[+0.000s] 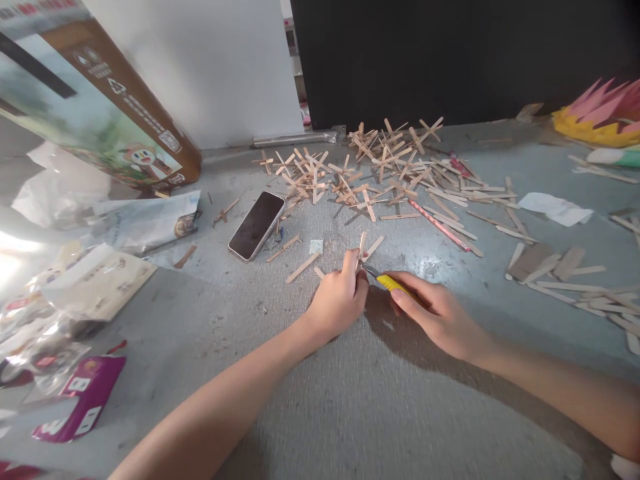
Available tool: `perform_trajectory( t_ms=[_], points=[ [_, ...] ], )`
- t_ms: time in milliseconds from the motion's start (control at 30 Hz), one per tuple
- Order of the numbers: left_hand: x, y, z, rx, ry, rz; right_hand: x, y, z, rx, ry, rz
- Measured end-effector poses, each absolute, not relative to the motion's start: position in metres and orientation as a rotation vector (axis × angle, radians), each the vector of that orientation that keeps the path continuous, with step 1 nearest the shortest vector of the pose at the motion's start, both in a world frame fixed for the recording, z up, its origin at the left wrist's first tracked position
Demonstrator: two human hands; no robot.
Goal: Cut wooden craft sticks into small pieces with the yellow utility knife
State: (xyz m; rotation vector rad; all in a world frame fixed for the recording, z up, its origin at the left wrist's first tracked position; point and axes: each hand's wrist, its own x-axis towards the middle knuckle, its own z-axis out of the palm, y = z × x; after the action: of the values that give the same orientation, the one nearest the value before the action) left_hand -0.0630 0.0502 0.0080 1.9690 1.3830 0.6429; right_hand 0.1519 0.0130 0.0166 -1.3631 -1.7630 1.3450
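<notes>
In the middle of the grey surface, my left hand is closed around a wooden craft stick, which stands up out of the fingers. My right hand grips a yellow utility knife. The grey front end of the knife meets the stick at my left fingertips; whether it cuts in is too small to tell. Another craft stick slants just behind the fingertips. Left of my left hand lie a loose stick and a small pale square scrap.
Behind my hands spreads a heap of crossed sticks. A phone lies to the left, near plastic wrappers and a printed carton. More loose sticks, a tissue and a pink-yellow paper crown are on the right.
</notes>
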Motion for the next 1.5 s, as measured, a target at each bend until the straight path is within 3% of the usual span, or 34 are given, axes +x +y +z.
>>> perform_trajectory(
  t_ms=[1500],
  points=[
    [-0.0639,0.0507,0.0081,1.961,1.378,0.647,0.1507,0.013,0.0175,-1.338,-1.756,1.336]
  ],
)
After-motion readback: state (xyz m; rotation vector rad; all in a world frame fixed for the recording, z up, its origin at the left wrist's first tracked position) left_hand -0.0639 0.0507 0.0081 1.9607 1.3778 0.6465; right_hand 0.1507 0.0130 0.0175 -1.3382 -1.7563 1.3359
